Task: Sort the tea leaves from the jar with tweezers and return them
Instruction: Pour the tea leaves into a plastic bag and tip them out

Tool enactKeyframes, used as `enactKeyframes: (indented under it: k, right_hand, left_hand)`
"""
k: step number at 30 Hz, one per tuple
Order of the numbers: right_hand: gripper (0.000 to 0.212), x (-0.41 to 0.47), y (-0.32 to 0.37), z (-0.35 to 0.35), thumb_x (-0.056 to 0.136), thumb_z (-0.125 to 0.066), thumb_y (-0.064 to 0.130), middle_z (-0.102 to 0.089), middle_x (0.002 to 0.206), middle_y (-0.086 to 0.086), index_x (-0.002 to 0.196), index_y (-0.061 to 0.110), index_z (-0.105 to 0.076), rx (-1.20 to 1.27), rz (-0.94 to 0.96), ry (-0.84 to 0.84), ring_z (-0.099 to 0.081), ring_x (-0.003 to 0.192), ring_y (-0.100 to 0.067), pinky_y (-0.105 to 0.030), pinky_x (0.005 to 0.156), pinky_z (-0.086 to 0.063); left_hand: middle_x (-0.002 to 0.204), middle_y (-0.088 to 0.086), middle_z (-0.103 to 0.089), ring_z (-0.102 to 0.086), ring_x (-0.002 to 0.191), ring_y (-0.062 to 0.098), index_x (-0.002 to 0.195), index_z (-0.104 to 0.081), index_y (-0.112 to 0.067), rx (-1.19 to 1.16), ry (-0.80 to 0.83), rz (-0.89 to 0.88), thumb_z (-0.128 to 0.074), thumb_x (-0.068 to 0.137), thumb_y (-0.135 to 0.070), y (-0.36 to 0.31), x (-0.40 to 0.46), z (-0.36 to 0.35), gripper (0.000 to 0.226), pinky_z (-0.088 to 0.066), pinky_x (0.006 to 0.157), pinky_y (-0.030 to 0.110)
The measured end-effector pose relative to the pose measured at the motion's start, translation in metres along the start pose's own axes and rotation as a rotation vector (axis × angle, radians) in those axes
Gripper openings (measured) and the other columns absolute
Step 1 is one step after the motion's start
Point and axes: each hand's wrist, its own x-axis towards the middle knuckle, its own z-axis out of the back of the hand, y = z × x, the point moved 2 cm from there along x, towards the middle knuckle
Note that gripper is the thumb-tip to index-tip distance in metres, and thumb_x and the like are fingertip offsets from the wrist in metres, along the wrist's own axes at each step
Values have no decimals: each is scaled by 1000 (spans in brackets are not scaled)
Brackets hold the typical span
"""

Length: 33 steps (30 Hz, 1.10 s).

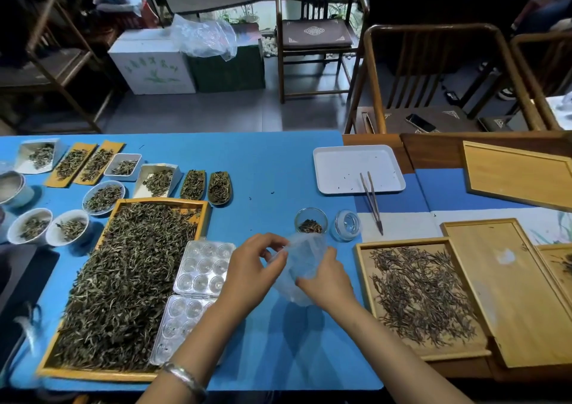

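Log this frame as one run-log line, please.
left hand: holds plastic bag | right hand: holds bag | jar: open, leaves inside | lid: beside jar | tweezers: untouched

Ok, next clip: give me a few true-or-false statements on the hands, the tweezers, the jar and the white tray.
1. Both hands, the left hand and the right hand, hold a clear plastic bag. True.
2. The tweezers are in the right hand. False: they lie with one end on the white tray, untouched.
3. The glass jar has its lid on. False: it stands open, with the lid beside it.
4. The jar holds some tea leaves. True.
5. The white tray is heaped with tea leaves. False: only a few specks.
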Motion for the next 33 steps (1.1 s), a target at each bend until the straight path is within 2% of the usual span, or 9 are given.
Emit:
enactKeyframes:
  k: [4,8,11,14,18,23,28,31,33]
  right_hand:
    - [45,2,-6,-2,82,-59,18,-54,101,-4,120,12,-34,76,80,68,-51,81,-21,-22,48,-32]
    - [44,-3,-3,-1,83,-54,13,-55,103,2,124,19,-38,180,186,139,-56,90,-19,-24,59,-41]
    - [36,-7,-1,-4,82,-54,12,-61,102,2,116,19,-47,235,228,209,-60,92,-17,-35,75,-51]
    - [29,-6,-7,-3,83,-55,13,-63,102,2,112,18,-52,206,238,163,-60,92,-17,-35,78,-50]
    - [31,3,-22,4,87,-54,16,-60,104,4,118,19,-52,142,200,-4,-59,96,-19,-27,70,-41]
    - [21,14,-28,4,90,-55,23,-63,104,2,111,22,-52,169,151,-8,-58,84,-15,-28,64,-44]
    - [36,21,-26,10,82,-48,61,-58,96,16,102,32,-53,397,152,49,-56,88,2,-22,68,-43]
    - [18,37,-42,25,94,-42,35,-63,104,3,101,28,-56,524,128,-159,-59,100,-19,-40,86,-48]
    - [21,52,-50,31,93,-49,15,-61,115,-3,114,19,-52,394,167,-218,-58,102,-19,-33,85,-45]
  left_hand:
    - [103,-18,-60,-54,93,-4,101,-59,-48,86,-14,55,-71,75,-39,8,-4,4,30,-42,73,9]
    - [128,-12,-48,-41,116,-5,134,-52,-36,181,120,93,-73,79,-37,17,-2,-1,59,-33,92,12]
    - [105,-14,-64,-60,98,8,125,-53,-36,212,147,122,-67,82,-32,18,0,-7,46,-45,77,21]
    - [78,-11,-61,-63,77,19,104,-56,-35,301,70,144,-63,83,-29,22,-1,-7,23,-44,62,30]
    - [86,-8,-69,-63,82,19,95,-64,-26,293,-20,134,-67,83,-22,27,-1,1,13,-43,65,29]
    - [88,-9,-69,-63,85,15,93,-64,-28,253,-6,166,-69,84,-27,26,-1,6,11,-48,70,31]
    - [92,-13,-69,-63,87,8,97,-65,-30,149,23,169,-66,81,-48,21,-2,12,24,-50,74,30]
    - [98,-12,-67,-61,92,9,104,-69,-24,185,-51,167,-72,84,-40,21,0,22,26,-45,79,25]
    - [98,-15,-64,-58,92,7,107,-70,-20,199,-94,170,-74,83,-36,22,0,29,29,-41,79,18]
